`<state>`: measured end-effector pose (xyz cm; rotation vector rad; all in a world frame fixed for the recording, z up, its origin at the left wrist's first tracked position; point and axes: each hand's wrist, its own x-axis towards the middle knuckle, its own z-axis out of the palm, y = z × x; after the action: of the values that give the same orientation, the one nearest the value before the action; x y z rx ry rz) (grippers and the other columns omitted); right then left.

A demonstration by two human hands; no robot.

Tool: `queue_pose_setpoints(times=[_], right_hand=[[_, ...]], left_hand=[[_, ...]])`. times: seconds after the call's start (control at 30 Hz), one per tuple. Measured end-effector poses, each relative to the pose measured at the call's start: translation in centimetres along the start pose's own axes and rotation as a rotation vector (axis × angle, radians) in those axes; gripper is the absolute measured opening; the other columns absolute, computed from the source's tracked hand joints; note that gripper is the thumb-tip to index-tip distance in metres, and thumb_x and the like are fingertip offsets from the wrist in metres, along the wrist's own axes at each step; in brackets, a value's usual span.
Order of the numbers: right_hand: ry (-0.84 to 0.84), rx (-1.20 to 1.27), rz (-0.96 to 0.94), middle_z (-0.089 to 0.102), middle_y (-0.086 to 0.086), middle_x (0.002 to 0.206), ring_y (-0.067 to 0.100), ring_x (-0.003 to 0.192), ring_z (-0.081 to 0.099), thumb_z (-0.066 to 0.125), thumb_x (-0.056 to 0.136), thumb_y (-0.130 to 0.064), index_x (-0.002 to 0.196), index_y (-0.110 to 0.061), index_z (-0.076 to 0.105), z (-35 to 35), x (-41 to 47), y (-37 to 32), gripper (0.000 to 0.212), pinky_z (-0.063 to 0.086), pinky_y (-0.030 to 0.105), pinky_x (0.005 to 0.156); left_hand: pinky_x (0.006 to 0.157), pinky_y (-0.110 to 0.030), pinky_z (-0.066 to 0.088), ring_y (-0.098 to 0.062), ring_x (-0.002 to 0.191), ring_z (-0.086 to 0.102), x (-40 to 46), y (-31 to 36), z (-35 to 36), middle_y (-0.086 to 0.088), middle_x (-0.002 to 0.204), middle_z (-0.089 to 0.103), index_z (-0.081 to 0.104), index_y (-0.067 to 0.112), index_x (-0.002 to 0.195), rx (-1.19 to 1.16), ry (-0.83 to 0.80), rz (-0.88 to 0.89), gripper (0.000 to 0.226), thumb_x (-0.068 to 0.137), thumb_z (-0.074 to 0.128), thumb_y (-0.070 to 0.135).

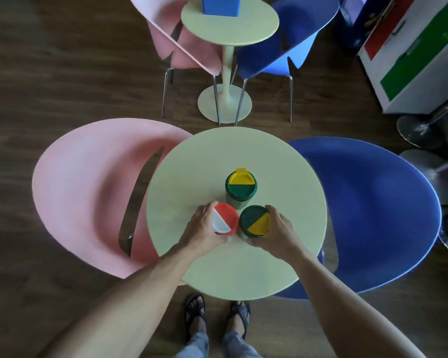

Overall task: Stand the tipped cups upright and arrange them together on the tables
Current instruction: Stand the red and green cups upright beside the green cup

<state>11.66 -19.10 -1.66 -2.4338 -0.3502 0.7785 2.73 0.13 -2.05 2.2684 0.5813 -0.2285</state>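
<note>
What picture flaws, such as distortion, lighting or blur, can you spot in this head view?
Head view: wide-angle bending curves the floor and chairs at the edges; soft dim light, corners darker; slight blur on the far table; cups and hands fairly sharp, no glare.

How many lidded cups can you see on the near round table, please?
3: a red-and-white-lidded cup in the left hand, a green-and-yellow-lidded cup in the right hand, and another green-and-yellow one standing free just behind them. None looks hidden.

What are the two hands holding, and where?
The left hand grips the red-lidded cup by its side; the right hand grips the green-and-yellow-lidded cup by its side.
</note>
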Motion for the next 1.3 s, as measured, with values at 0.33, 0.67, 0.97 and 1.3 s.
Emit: queue_pose_setpoints(times=[0.33, 0.67, 0.97, 1.3], right_hand=[[0.021, 0.02, -0.049, 0.057, 0.002, 0.121, 0.018, 0.099, 0.052, 0.089, 0.059, -0.036, 0.137, -0.023, 0.041, -1.7, 1.3, -0.2, 0.092, 0.041, 0.014, 0.052], [0.0, 0.036, -0.065, 0.059, 0.002, 0.122, 0.017, 0.102, 0.05, 0.089, 0.06, -0.037, 0.136, -0.023, 0.043, -1.8, 1.8, -0.3, 0.091, 0.041, 0.018, 0.063], [-0.024, 0.026, -0.062, 0.054, 0.004, 0.126, 0.016, 0.101, 0.044, 0.088, 0.065, -0.033, 0.142, -0.021, 0.037, -2.1, 2.0, -0.3, 0.093, 0.037, 0.012, 0.055], [-0.02, 0.008, -0.053, 0.051, 0.008, 0.133, 0.025, 0.118, 0.046, 0.088, 0.064, -0.037, 0.147, -0.023, 0.03, -1.7, 2.1, -0.1, 0.102, 0.041, 0.029, 0.082]], left_hand=[[0.098, -0.036, 0.042, -0.025, 0.123, 0.045, 1.5, -0.1, -0.1, -0.006, 0.133, 0.05, 0.037, 0.02, 0.141, -0.019, 0.018, 0.01, 0.102, 0.055, 0.088, 0.04], [0.098, -0.035, 0.042, -0.025, 0.123, 0.046, 2.3, -0.1, -0.5, -0.005, 0.134, 0.05, 0.037, 0.019, 0.14, -0.011, 0.008, 0.023, 0.102, 0.055, 0.087, 0.044], [0.097, -0.036, 0.041, -0.026, 0.125, 0.043, 2.6, 0.1, -0.9, -0.007, 0.136, 0.048, 0.034, 0.019, 0.142, 0.012, -0.008, 0.042, 0.1, 0.059, 0.085, 0.042], [0.099, -0.038, 0.041, -0.026, 0.126, 0.043, 2.4, 0.0, -0.8, -0.008, 0.136, 0.048, 0.034, 0.017, 0.143, -0.005, -0.012, 0.055, 0.1, 0.06, 0.086, 0.04]])
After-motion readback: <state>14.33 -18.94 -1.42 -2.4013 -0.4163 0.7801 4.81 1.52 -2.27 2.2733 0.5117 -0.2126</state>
